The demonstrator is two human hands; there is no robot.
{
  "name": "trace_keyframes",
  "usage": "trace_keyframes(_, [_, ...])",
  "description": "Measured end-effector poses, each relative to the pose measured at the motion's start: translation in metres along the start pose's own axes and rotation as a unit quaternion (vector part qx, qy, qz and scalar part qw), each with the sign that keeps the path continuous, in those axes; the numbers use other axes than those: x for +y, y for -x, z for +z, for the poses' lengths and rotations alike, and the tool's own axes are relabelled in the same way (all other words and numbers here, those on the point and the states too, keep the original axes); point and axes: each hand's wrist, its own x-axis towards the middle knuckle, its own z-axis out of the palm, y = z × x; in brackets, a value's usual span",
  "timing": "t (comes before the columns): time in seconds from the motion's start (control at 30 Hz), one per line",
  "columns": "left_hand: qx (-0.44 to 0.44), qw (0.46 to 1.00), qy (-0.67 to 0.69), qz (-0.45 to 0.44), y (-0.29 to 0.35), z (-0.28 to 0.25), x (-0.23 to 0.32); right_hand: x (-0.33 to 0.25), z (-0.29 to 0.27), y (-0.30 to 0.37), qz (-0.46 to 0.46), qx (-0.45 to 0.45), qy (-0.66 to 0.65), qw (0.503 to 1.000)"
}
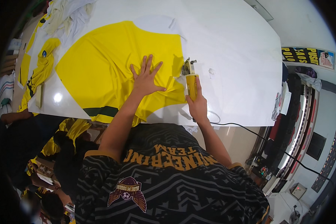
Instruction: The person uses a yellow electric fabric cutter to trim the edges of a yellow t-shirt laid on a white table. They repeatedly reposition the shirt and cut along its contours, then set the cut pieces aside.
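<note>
A large piece of yellow fabric (97, 63) with a dark green stripe lies on the white table (242, 67), with white paper or cloth showing at its far edge. My left hand (147, 77) presses flat on the fabric with its fingers spread, and folds run out from under it. In my right hand (198, 106) is a yellow handheld electric fabric cutter (191, 84), my fingers wrapped round its body. The cutter's metal head sits at the right edge of the fabric. Whether its blade touches the cloth I cannot tell.
A black power cord (242, 127) runs from near my right hand off to the right. Crumpled yellow cloth (48, 63) and white cloth (69, 18) lie at the table's left. Another person's arm (16, 117) rests near the left edge. A small white scrap (211, 71) lies right of the cutter.
</note>
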Motion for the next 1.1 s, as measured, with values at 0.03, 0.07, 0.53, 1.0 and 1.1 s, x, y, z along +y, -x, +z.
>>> trace_keyframes(0.03, [0.0, 1.0, 0.0, -0.001, 0.0, 0.0, -0.001, 0.001, 0.003, 0.0, -0.005, 0.006, -0.006, 1.0])
trace_keyframes(0.07, [-0.001, 1.0, 0.0, -0.001, 0.0, 0.0, 0.0, 0.001, 0.004, 0.0, -0.01, 0.011, -0.012, 1.0])
trace_keyframes(0.53, [0.014, 1.0, 0.02, 0.002, 0.004, 0.001, 0.002, 0.006, 0.005, 0.01, -0.018, 0.02, -0.034, 0.999])
trace_keyframes(1.0, [0.022, 0.999, 0.034, 0.006, 0.006, 0.002, 0.007, -0.016, -0.003, -0.018, -0.017, 0.031, -0.045, 0.998])
trace_keyframes(1.1, [0.041, 0.998, 0.04, 0.013, 0.007, 0.003, 0.008, -0.013, -0.001, -0.032, -0.052, 0.056, -0.01, 0.997])
